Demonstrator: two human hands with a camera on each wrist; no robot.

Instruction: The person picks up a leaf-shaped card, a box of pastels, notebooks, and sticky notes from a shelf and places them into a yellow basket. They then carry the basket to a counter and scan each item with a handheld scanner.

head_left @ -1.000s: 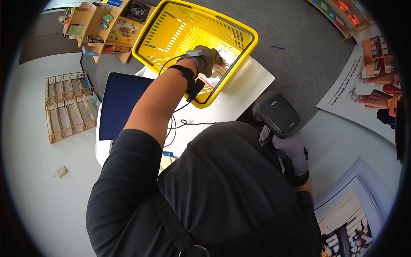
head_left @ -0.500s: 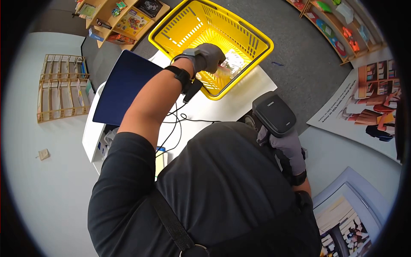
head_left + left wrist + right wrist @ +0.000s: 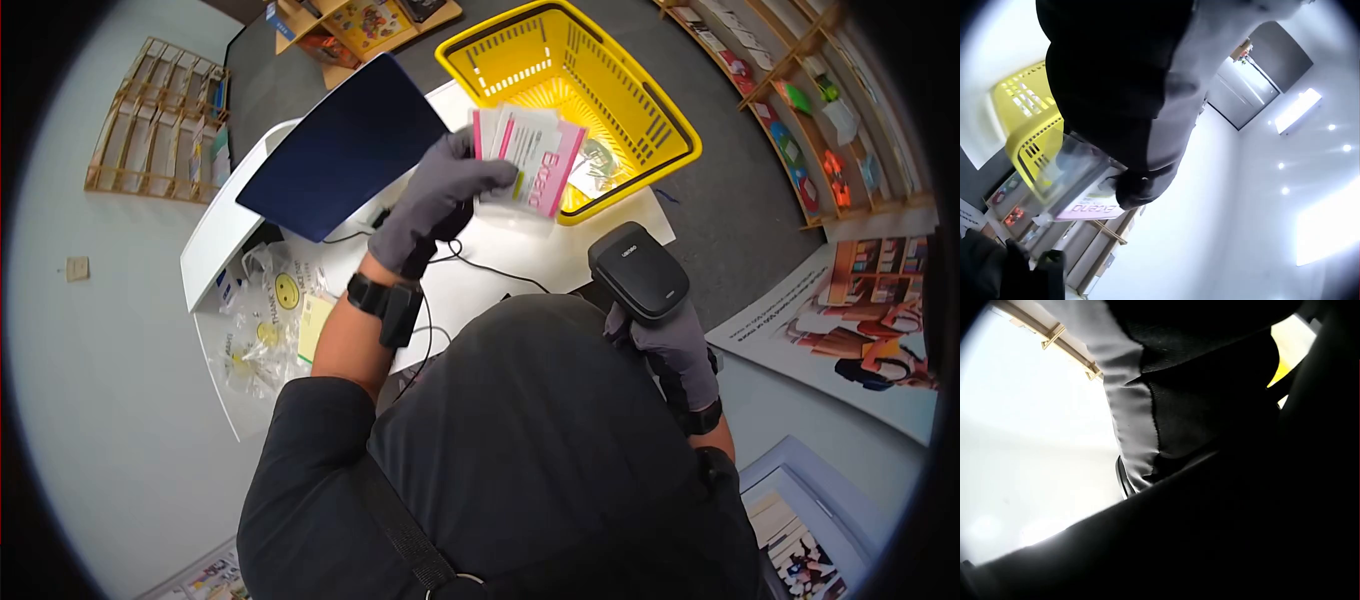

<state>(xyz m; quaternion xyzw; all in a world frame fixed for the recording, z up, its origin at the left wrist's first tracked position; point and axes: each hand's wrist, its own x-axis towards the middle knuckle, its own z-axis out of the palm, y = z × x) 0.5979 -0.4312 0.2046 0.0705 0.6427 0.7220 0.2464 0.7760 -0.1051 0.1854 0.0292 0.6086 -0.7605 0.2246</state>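
The gloved left hand (image 3: pixel 430 200) pinches a clear packet of pink-and-white printed cards (image 3: pixel 535 160) above the white table, beside the basket. In the left wrist view the same packet (image 3: pixel 1094 203) is held at its edge by the fingers of the left hand (image 3: pixel 1147 125). The yellow basket (image 3: pixel 645 95) stands behind it with a clear item (image 3: pixel 597 165) inside. At the right, the gloved right hand (image 3: pixel 675 345) grips a black scanner-like device (image 3: pixel 640 270), whose body hides the fingertips. The right wrist view shows mostly dark glove (image 3: pixel 1197 406).
A dark blue screen (image 3: pixel 345 145) stands on the white table (image 3: pixel 520 250) to the left. Beside it lie smiley-printed plastic bags (image 3: pixel 265 320), a yellow pad (image 3: pixel 315 325) and loose black cables. Wooden shelves (image 3: pixel 775 85) stand beyond the basket at the right.
The left hand has come out of the basket toward the left, bringing the packet with it. The right hand keeps its grip on the black device. The head view has shifted.
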